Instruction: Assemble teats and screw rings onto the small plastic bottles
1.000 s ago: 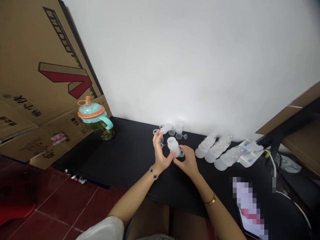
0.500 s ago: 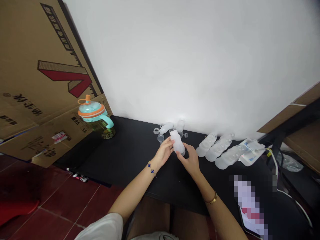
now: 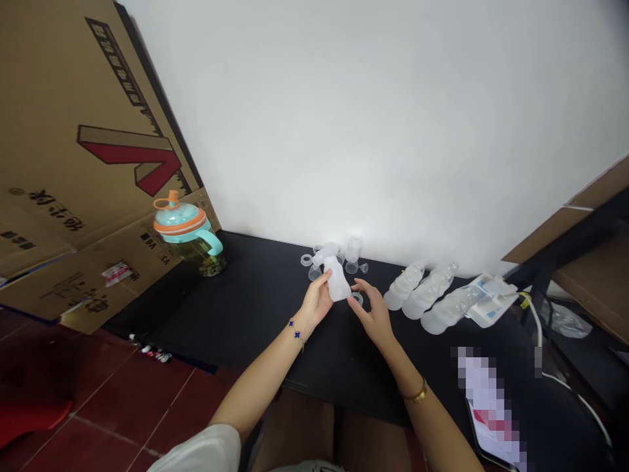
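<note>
My left hand [image 3: 317, 303] is closed round a small frosted white plastic bottle [image 3: 337, 282], held tilted just above the black table [image 3: 255, 308]. My right hand [image 3: 374, 313] is beside it with fingers apart, and its fingertips touch a small clear ring [image 3: 356, 299] lying on the table. Behind the hands lie more loose clear parts [image 3: 339, 255]: rings, small cups and another bottle, close to the wall.
Three rows of frosted bottles [image 3: 426, 294] lie to the right, next to a white packet [image 3: 491, 298]. A teal and orange water jug [image 3: 189, 231] stands at the table's left end. Cardboard boxes [image 3: 83, 164] lean at left. A phone [image 3: 491, 406] lies near right.
The bottle went from both hands to the left hand alone and tilted. My right hand let go and dropped its fingers to the clear ring on the table.
</note>
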Demonstrator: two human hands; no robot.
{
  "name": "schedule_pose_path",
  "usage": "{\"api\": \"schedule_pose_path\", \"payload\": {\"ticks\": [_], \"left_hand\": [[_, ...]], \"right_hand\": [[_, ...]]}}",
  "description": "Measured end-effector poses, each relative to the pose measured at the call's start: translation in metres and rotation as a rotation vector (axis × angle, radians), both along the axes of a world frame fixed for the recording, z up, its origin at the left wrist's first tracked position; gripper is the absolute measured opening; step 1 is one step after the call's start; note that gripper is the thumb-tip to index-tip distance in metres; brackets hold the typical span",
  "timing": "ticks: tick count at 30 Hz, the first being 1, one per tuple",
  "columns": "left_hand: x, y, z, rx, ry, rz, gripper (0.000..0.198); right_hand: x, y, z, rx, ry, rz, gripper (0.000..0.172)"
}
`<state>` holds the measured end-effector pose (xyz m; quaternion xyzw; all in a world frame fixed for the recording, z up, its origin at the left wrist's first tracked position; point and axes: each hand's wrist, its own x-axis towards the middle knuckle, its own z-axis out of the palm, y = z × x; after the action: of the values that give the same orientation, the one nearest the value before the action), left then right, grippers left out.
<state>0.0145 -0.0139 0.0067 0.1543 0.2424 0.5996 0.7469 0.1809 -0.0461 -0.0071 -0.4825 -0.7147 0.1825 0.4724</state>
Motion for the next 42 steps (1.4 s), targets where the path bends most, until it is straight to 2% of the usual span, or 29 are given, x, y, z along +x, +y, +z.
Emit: {"api": "schedule_pose_path", "payload": {"ticks": [6,12,16,23,26,32,36,42], "left_hand": [[-0.007,0.002,0.004,-0.069,-0.045,0.051,0.024],[-0.009,0.005,0.001,-0.088,-0.065,0.038,0.027],[-0.009,0.004,0.000,-0.091,-0.060,0.020,0.029],[-0.009,0.002,0.003,-0.085,-0.035,0.016,0.029],[-0.009,0.002,0.005,-0.078,-0.026,0.016,0.028],[-0.009,0.003,0.006,-0.074,-0.003,0.036,0.026],[-0.008,0.002,0.006,-0.077,0.015,0.015,0.026],[-0.004,0.002,0.003,-0.098,0.053,-0.003,0.024]], "right_hand": [[0.016,0.017,-0.006,-0.083,0.022,-0.112,0.043],[0.030,0.030,-0.019,-0.231,-0.067,-0.059,0.035],[0.029,0.031,-0.023,-0.228,-0.118,-0.030,0.023],[0.027,0.032,-0.027,-0.219,-0.099,-0.059,0.018],[0.027,0.033,-0.024,-0.269,0.024,-0.067,0.021],[0.027,0.033,-0.014,-0.473,0.472,0.026,0.032],[0.027,0.031,-0.009,-0.617,0.737,0.075,0.033],[0.026,0.028,-0.006,-0.729,0.921,0.155,0.032]]}}
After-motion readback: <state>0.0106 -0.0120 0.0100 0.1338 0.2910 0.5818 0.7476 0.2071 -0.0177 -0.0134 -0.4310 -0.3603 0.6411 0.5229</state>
